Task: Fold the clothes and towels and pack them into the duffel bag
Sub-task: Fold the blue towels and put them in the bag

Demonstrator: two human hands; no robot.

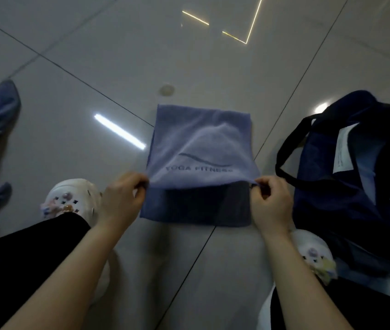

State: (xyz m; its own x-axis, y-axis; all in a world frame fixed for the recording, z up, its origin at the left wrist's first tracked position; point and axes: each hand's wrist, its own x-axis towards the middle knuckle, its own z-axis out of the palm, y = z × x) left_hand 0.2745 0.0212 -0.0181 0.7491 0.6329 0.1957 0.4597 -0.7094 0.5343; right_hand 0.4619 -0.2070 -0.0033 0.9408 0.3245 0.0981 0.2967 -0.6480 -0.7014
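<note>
Here two hands, left and right, pinch one towel's near corners at centre; its long axis runs up-frame; one bag lies right

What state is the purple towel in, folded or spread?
Mid-fold: both hands pinch the purple towel's top layer, lifted over a flat lower layer.
</note>
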